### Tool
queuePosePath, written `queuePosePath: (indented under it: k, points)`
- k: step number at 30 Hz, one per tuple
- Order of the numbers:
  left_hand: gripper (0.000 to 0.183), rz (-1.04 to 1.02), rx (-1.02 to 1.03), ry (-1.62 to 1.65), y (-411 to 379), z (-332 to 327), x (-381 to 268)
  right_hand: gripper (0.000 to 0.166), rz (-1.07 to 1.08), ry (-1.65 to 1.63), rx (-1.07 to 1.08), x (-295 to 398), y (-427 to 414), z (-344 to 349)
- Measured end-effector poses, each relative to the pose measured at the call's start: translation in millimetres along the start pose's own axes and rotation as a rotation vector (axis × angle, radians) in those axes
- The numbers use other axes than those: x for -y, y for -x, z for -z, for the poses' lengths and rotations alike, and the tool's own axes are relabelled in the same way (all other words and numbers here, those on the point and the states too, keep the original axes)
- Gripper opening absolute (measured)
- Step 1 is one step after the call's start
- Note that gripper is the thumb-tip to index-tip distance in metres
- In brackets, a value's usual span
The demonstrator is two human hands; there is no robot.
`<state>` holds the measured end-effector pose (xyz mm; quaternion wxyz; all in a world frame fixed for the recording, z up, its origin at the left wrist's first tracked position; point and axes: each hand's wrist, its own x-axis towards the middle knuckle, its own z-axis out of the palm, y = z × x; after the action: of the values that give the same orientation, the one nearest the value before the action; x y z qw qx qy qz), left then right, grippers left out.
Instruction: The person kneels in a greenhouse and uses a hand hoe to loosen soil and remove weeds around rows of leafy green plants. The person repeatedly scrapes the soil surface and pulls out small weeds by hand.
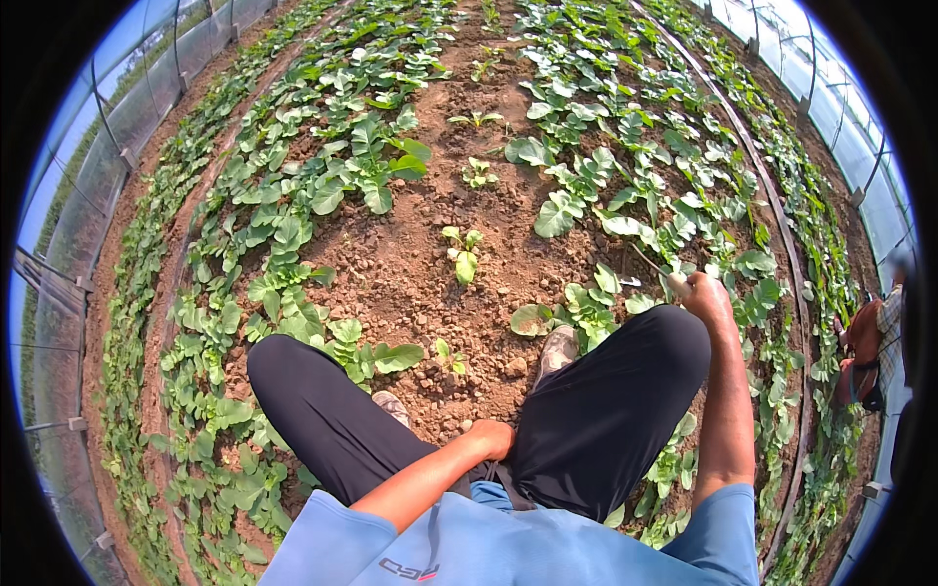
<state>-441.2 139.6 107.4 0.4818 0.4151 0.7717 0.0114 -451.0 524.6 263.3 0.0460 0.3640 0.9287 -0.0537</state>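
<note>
My right hand [707, 297] is closed around the pale handle of a thin metal hand tool [648, 260], held out beyond my right knee among leafy green plants [586, 308]. Its curved blade shows partly between the leaves. My left hand [492, 439] rests low between my thighs, near my waist; its fingers are mostly hidden, so whether it holds anything is unclear. Brown crumbly soil lies between my shoes, with a small seedling [448, 357] in it and a larger one [464, 256] farther ahead.
Leafy rows [271, 220] run along both sides. A long drip hose or strip [769, 183] crosses the right side. Clear film walls on metal hoops stand at left [102, 183] and right. At the far right edge is another person [890, 329] beside a reddish-brown bag [863, 351].
</note>
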Motion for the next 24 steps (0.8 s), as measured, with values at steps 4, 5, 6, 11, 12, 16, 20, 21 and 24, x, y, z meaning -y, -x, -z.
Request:
queuePosePath:
  k: [4, 5, 6, 11, 12, 16, 20, 21, 24]
  points:
    - [0.021, 0.02, 0.023, -0.023, -10.4, -12.8, 2.8, 0.034, -0.011, 0.011, 0.021, 15.9, 13.6, -5.4]
    - [0.022, 0.043, 0.009, 0.008, -9.9, -13.3, -0.1, 0.034, 0.032, 0.024, -0.018, 11.5, 15.2, -11.7]
    - [0.022, 0.036, -0.001, 0.004, -6.3, -11.9, -3.1, 0.032, 0.077, 0.043, -0.021, 11.7, 18.7, -17.0]
    - [0.022, -0.039, -0.084, -0.052, -7.8, -12.7, -13.1, 0.028, -0.053, -0.762, -0.095, -43.4, -2.7, -55.9]
    - [0.021, -0.022, -0.061, -0.073, 0.3, -12.6, -11.1, 0.024, 0.058, -0.668, -0.135, -31.2, 7.8, -61.5]
    - [0.019, 0.003, -0.155, 0.0, 2.2, -22.2, -8.6, 0.022, 0.108, 0.049, -0.207, 18.4, 21.1, -51.2]
    - [0.02, 0.033, -0.179, 0.0, 3.3, -38.5, 6.1, 0.019, 0.299, -0.036, -0.066, 45.9, 43.0, -27.8]
    - [0.021, 0.005, -0.18, -0.009, -1.5, -26.5, -6.5, 0.017, 0.359, -0.246, -0.192, 21.7, 30.4, -36.1]
    - [0.023, 0.061, -0.19, 0.029, 1.8, -15.2, -11.4, 0.017, 0.429, -0.655, -0.256, -17.6, -23.4, -83.7]
